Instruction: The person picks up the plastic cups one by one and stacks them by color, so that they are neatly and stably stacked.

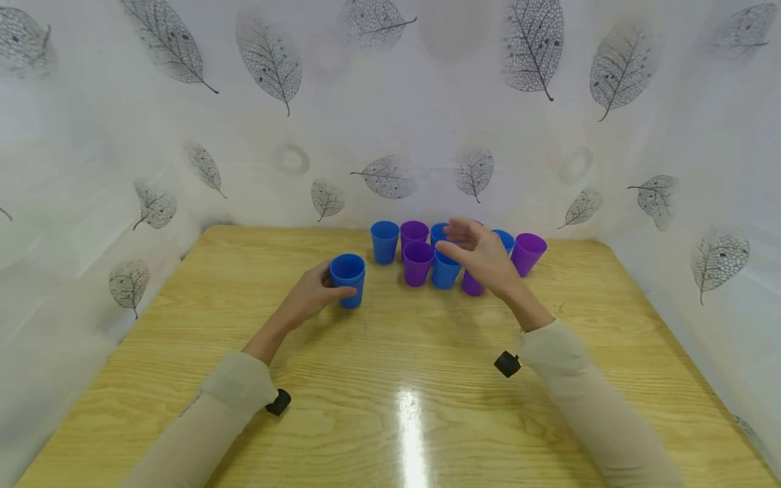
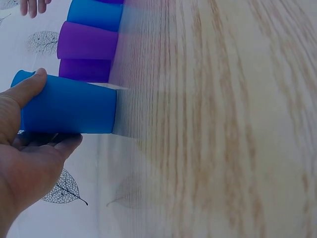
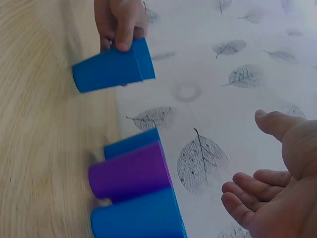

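My left hand [image 1: 310,296] grips a pair of nested blue cups [image 1: 354,278], thumb on the near side and fingers round the far side. The right wrist view shows a second rim [image 3: 144,58] protruding from the lower blue cup [image 3: 106,72]. They stand upright, at or very near the tabletop; I cannot tell if they touch it. Over the right part of the cup group hovers my right hand [image 1: 485,256], its fingers loosely bent and holding nothing. Beneath and beside it are a blue cup [image 1: 446,272] and a purple cup [image 1: 472,285], partly hidden.
Several blue and purple cups stand in two close rows at the table's back, including a blue one [image 1: 384,242] at the left end and a tilted-looking purple one [image 1: 527,254] at the right. A leaf-patterned white curtain [image 1: 415,122] surrounds the wooden table [image 1: 378,379].
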The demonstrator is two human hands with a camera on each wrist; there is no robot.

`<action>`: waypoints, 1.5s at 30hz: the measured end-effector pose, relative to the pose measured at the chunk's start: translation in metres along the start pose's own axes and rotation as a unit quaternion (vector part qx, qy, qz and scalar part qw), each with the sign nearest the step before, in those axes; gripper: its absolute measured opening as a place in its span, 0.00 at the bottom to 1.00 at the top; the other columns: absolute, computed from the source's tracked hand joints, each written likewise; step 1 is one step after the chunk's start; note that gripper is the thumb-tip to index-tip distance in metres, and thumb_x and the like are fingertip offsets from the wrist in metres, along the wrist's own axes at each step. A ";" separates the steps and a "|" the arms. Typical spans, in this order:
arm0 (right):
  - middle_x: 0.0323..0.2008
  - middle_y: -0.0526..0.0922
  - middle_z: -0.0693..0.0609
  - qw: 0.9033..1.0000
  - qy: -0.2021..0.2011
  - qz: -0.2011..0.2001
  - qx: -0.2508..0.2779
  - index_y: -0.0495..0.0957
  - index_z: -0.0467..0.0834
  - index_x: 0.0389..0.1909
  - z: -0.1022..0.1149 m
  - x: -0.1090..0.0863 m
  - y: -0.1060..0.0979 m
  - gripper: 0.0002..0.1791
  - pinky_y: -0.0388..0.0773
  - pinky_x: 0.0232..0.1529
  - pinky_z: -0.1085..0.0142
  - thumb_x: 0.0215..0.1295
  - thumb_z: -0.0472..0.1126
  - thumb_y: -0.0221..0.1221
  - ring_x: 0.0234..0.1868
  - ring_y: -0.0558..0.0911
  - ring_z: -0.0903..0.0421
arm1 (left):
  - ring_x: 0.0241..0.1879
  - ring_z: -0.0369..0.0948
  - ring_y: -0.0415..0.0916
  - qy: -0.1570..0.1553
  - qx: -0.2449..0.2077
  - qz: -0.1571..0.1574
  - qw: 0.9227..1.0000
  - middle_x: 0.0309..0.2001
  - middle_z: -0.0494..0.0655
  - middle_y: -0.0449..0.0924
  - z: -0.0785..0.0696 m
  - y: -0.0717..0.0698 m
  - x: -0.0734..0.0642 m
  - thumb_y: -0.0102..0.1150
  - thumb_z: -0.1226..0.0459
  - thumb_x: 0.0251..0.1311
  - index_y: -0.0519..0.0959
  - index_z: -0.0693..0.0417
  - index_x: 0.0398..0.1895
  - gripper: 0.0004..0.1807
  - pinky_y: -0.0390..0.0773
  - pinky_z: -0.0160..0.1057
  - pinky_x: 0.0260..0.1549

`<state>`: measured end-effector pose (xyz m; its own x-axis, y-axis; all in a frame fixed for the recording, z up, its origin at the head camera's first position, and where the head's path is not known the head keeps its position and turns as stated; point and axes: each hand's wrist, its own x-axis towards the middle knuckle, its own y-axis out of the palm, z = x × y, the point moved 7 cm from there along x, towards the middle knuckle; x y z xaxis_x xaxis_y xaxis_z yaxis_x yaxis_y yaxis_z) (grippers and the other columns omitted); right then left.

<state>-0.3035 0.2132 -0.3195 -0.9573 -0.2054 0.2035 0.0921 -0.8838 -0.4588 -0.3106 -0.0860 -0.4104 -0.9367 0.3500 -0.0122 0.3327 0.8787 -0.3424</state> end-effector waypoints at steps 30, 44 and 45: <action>0.63 0.76 0.29 0.973 -0.039 -0.010 -0.229 0.71 0.25 0.65 -0.048 0.006 -0.011 0.36 0.69 0.67 0.40 0.67 0.46 0.69 0.65 0.74 0.32 | 0.69 0.59 0.69 0.006 0.017 0.006 1.000 0.69 0.66 0.71 0.003 0.000 0.001 0.67 0.61 0.69 0.62 0.66 0.76 0.38 0.68 0.59 0.69; 0.54 0.82 0.28 0.953 -0.099 0.001 -0.285 0.77 0.23 0.58 -0.047 0.010 0.003 0.35 0.72 0.63 0.41 0.62 0.47 0.73 0.57 0.79 0.32 | 0.68 0.59 0.70 0.010 0.016 0.001 1.000 0.68 0.65 0.72 0.001 0.000 0.000 0.67 0.62 0.68 0.63 0.66 0.75 0.37 0.69 0.58 0.68; 0.54 0.82 0.28 0.952 -0.101 0.001 -0.289 0.77 0.23 0.58 -0.047 0.010 0.003 0.36 0.72 0.64 0.41 0.61 0.47 0.74 0.57 0.79 0.31 | 0.68 0.59 0.70 0.010 0.015 0.001 1.000 0.68 0.65 0.72 0.000 0.000 0.000 0.67 0.63 0.68 0.64 0.66 0.75 0.37 0.69 0.58 0.68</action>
<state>-0.3258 0.2280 -0.3599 -0.8793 -0.3351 0.3384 -0.1293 -0.5159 -0.8468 -0.3101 -0.0860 -0.4107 -0.9333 0.3590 0.0052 0.3318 0.8678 -0.3700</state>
